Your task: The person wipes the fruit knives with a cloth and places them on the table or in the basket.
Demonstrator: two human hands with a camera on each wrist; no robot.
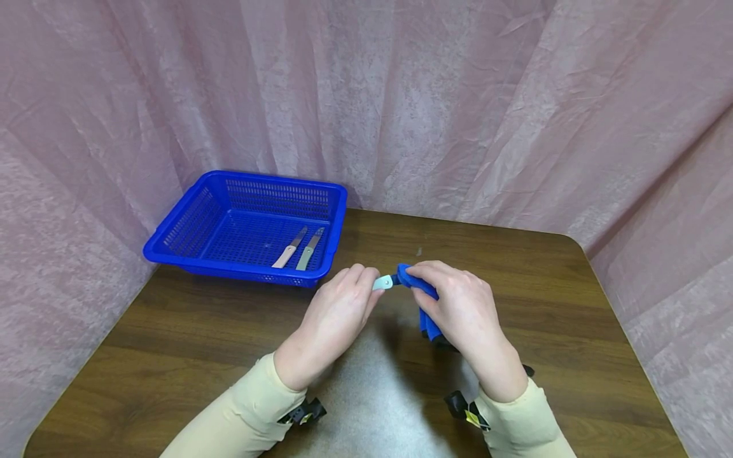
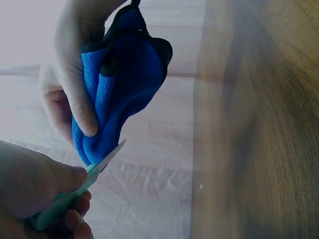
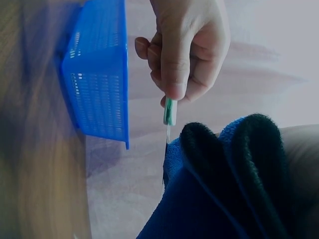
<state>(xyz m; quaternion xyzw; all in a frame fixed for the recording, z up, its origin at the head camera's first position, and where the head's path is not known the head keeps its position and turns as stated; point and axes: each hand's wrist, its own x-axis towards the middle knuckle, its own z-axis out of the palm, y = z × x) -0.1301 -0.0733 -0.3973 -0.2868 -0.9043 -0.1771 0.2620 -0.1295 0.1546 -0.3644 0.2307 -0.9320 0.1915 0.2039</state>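
My left hand point(image 1: 342, 305) grips a small knife by its pale mint-green handle point(image 1: 382, 282). In the left wrist view the knife's blade point(image 2: 112, 155) points away from that hand and lies against a folded blue cloth point(image 2: 132, 74) with dark edging. My right hand point(image 1: 460, 305) pinches the cloth between thumb and fingers around the blade, and the rest of the cloth hangs below. From the right wrist view, part of the blade point(image 3: 167, 149) shows beside the cloth's fold. Both hands are held above the table, close together.
A blue plastic basket point(image 1: 286, 275) stands at the back left of the wooden table point(image 1: 532, 286). Inside it lie a knife with a pinkish handle point(image 1: 284, 256) and one with a green handle point(image 1: 305, 258). Pink curtains point(image 1: 435, 114) hang behind the table.
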